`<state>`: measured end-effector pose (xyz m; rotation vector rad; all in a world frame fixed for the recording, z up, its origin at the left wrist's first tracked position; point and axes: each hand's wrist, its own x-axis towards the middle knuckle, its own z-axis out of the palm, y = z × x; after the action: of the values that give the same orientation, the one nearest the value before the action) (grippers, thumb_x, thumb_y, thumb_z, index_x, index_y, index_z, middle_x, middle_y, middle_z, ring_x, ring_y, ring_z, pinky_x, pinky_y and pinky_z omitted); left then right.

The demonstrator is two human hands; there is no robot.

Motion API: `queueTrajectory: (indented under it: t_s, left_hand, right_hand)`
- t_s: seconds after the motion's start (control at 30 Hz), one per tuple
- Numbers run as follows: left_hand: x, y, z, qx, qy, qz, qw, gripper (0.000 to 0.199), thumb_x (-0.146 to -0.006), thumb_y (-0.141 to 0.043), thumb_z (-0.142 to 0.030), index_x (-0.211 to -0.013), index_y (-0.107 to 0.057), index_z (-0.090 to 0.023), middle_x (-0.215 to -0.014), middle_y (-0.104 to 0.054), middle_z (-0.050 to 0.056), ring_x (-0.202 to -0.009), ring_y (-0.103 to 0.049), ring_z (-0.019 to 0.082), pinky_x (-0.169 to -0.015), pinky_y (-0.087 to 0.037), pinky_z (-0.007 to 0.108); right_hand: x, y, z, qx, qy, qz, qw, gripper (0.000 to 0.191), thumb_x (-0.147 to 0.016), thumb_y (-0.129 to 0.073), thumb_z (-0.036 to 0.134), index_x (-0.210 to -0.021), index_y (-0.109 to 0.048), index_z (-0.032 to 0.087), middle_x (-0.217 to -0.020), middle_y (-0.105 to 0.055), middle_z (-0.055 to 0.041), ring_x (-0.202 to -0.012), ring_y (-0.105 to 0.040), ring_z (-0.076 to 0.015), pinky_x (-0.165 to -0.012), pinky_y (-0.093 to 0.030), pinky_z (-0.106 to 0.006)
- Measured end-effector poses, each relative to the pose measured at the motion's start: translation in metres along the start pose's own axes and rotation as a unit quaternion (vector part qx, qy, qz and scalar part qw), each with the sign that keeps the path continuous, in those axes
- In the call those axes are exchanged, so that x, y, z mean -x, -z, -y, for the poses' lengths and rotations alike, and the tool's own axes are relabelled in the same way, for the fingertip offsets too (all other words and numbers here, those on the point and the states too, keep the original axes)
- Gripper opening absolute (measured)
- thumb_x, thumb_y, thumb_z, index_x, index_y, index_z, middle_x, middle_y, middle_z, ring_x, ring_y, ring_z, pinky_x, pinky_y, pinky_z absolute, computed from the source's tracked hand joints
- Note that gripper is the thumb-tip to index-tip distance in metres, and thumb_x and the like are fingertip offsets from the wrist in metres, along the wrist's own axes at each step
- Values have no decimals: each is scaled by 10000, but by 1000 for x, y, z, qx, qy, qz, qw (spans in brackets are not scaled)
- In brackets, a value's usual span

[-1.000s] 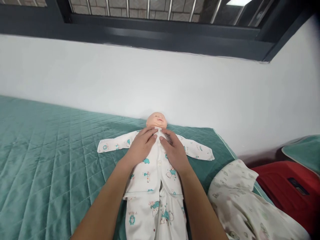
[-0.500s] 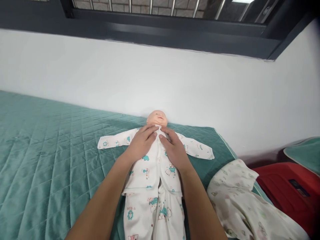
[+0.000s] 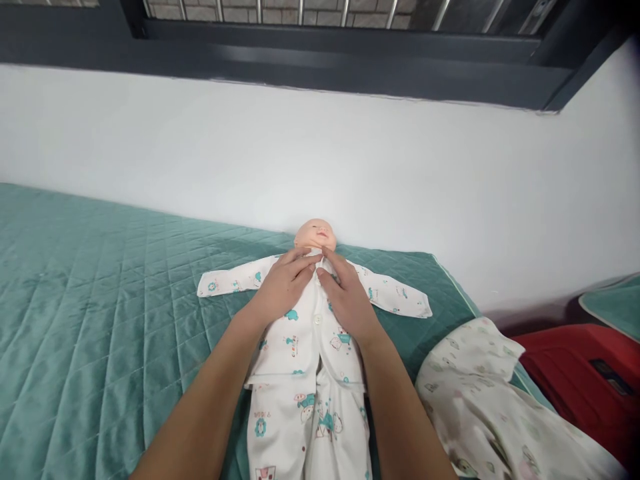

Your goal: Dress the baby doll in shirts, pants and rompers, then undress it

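A baby doll [image 3: 315, 235] lies on its back, head against the wall, dressed in a white printed pajama top [image 3: 300, 347] and matching pajama pants [image 3: 280, 427]. Both sleeves stretch out sideways. My left hand [image 3: 289, 283] rests on the doll's upper chest, its fingers closed at the collar's left edge. Opposite it, my right hand [image 3: 345, 293] has its index finger and thumb at the other collar edge, near the neck. The fingertips almost meet and cover the top of the front opening. Lower down, a white button [image 3: 317, 320] shows on the front.
Under the doll spreads a green quilted cover [image 3: 125, 320]. A crumpled white printed cloth [image 3: 480, 393] lies at the right edge. Beyond it are a red plastic object [image 3: 575, 373] and another green cloth [image 3: 615, 303]. Behind stand a white wall [image 3: 250, 153] and a dark window frame [image 3: 340, 60].
My fingers have shifted slightly at the collar, the left index finger reaching a little further right. The camera view has moved slightly; the doll and clothes lie as before.
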<state>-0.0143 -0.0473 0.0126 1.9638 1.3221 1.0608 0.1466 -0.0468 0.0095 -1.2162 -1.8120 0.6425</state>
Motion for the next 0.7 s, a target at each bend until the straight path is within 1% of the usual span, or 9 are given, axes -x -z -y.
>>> queueTrajectory:
  t_s: [0.1,0.2,0.27,0.33,0.43,0.57,0.7]
  left_hand:
    - [-1,-1,1,15,-4,-12,1000,322,-976,-414,-283,-1190,-654,-261,-1451,-506,17,-1378,-439,178,-1193,-315,340]
    - [-1,-3,1,47,-2,-46,998,238,-941,-480,-275,-1114,-640,-242,-1316,-603,28,-1254,-543,179,-1114,-403,337]
    - [0,-4,2,65,8,-62,996,204,-924,-512,-276,-1087,-626,-236,-1243,-637,27,-1174,-585,178,-1059,-443,334]
    - [0,-4,2,70,5,-62,996,211,-924,-512,-275,-1100,-623,-239,-1254,-632,25,-1182,-579,175,-1065,-434,327]
    - [-1,-4,2,61,-12,-52,997,259,-940,-488,-271,-1157,-628,-248,-1317,-603,23,-1264,-531,168,-1122,-384,315]
    - [-2,-4,2,36,-4,-42,998,317,-955,-451,-263,-1213,-634,-249,-1383,-566,17,-1320,-487,164,-1162,-344,322]
    - [-2,-3,1,15,-2,-32,999,367,-957,-411,-234,-1250,-632,-241,-1424,-536,17,-1357,-452,161,-1188,-316,324]
  right_hand:
    - [-1,0,2,36,7,11,999,441,-962,-443,389,-1373,-566,287,-1468,-519,-31,-1376,-418,-254,-1164,-295,-469]
    - [-1,-2,3,51,-4,2,999,444,-963,-441,414,-1366,-576,285,-1466,-524,-32,-1373,-422,-265,-1159,-301,-483]
    - [-1,-3,2,56,-15,-4,998,448,-960,-444,435,-1358,-584,285,-1468,-523,-29,-1379,-414,-274,-1157,-301,-496]
    - [-2,-4,1,54,-26,-5,998,454,-956,-447,445,-1351,-595,278,-1474,-517,-31,-1386,-406,-281,-1161,-298,-505]
    - [-3,-3,-1,37,-47,-10,998,443,-946,-463,442,-1321,-626,272,-1478,-513,-33,-1398,-398,-284,-1172,-290,-506]
    - [-3,-2,-2,24,-48,-6,999,409,-938,-479,425,-1283,-652,290,-1477,-514,-21,-1405,-393,-270,-1185,-278,-489]
    - [-2,-2,-2,4,-38,-32,999,389,-917,-512,409,-1262,-641,282,-1404,-576,-28,-1336,-470,-260,-1147,-338,-478]
